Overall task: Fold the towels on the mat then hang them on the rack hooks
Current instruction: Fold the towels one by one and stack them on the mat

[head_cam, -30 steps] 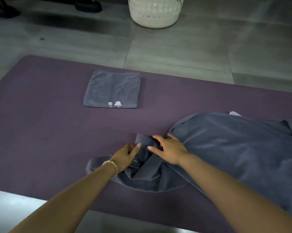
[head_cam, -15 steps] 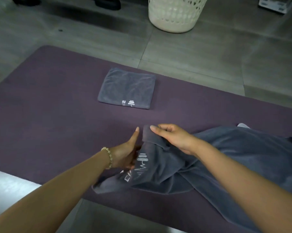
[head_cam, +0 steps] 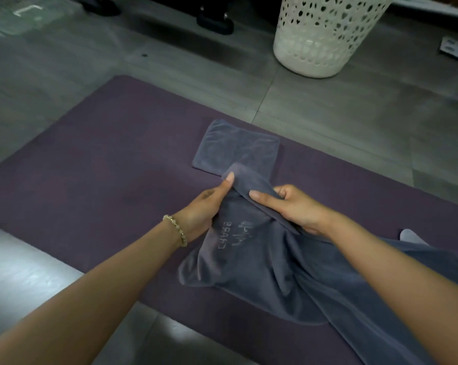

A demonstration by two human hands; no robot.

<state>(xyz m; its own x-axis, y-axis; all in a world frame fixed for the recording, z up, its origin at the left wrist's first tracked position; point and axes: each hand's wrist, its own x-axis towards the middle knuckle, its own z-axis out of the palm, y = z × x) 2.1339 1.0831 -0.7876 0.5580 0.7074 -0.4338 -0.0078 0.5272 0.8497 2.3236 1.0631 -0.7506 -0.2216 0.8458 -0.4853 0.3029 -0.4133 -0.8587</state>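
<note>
A large grey-blue towel [head_cam: 296,275] with pale lettering lies crumpled on the purple mat [head_cam: 96,175], trailing off to the lower right. My left hand [head_cam: 206,206], with a bead bracelet at the wrist, pinches the towel's upper corner between thumb and fingers. My right hand [head_cam: 291,206] grips the same edge just to the right, fingers curled round the cloth. The corner is lifted off the mat. Behind it lies a small folded grey towel [head_cam: 235,148], flat, its near edge partly covered by the raised corner.
A white perforated laundry basket [head_cam: 320,35] stands on the grey tiled floor beyond the mat. Dark feet of some furniture [head_cam: 214,22] show at the top. A pale object [head_cam: 457,48] lies at the far right. No rack is in view.
Both hands have lifted the towel's corner up and away from me, exposing the lettering. My view has moved closer and tilted, so the basket and folded towel sit more to the right.
</note>
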